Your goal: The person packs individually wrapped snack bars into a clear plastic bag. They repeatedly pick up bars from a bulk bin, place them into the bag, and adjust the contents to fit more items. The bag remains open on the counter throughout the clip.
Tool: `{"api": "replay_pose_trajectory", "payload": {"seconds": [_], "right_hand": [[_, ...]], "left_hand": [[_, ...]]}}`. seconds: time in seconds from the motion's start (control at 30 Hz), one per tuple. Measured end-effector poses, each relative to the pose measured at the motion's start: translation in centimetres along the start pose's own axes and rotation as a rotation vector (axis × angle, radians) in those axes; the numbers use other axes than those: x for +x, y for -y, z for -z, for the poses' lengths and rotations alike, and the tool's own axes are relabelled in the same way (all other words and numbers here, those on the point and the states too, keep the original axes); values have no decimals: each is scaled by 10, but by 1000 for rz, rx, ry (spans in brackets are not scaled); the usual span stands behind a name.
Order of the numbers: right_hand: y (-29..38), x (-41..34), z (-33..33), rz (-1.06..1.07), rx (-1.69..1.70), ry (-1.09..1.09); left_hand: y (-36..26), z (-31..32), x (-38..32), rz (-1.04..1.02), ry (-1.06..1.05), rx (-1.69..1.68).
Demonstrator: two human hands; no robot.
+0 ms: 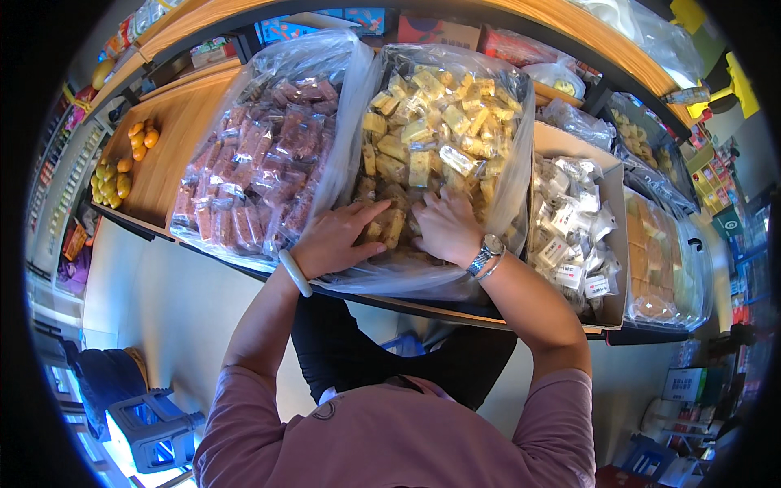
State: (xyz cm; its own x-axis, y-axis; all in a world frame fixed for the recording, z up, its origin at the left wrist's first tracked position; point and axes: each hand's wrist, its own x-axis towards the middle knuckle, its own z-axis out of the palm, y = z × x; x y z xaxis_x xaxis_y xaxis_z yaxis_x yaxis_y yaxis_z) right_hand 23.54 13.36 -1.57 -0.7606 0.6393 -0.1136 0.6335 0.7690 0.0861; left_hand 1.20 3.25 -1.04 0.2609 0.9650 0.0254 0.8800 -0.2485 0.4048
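Before me lies a bin lined with clear plastic and heaped with yellow wrapped snack bars (419,168). At its near edge, my left hand (338,238), with a pale bangle at the wrist, rests with thumb and fingers spread beside some brownish wrapped bars (393,227). My right hand (448,226), wearing a metal watch (492,245), reaches into the same bin with bent fingers; its fingertips are partly hidden among the wrappers. To the left is a plastic-lined heap of reddish-purple wrapped bars (247,152). A cardboard box (612,244) of small white packets (564,219) stands on the right.
Orange fruit (143,139) and green-yellow fruit (110,183) lie on the wooden shelf (174,128) at left. Bagged bread or cake (653,262) sits at far right. A wooden upper shelf (390,7) crosses above the bins. A blue plastic stool (152,427) stands at lower left.
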Motion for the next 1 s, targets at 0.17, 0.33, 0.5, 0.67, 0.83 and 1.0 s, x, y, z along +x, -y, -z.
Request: {"api": "replay_pose_trajectory", "payload": {"seconds": [0.17,0.33,0.5,0.67,0.83,1.0], "right_hand": [[-7,4,0,87,72,-76],[-10,5,7,202,229,-51],[-13,2,15,95,310,-164],[-13,5,10,112,271,-229],[4,14,-8,152,204,-184],[8,16,-13,131,68,-121]], "left_hand": [[0,2,4,-129,-64,54],[-4,3,35,-253,51,-65],[0,8,36,-68,123,-76],[19,-1,19,-210,-61,-78],[19,-4,14,-153,-49,-112],[13,1,12,-127,-52,-107]]}}
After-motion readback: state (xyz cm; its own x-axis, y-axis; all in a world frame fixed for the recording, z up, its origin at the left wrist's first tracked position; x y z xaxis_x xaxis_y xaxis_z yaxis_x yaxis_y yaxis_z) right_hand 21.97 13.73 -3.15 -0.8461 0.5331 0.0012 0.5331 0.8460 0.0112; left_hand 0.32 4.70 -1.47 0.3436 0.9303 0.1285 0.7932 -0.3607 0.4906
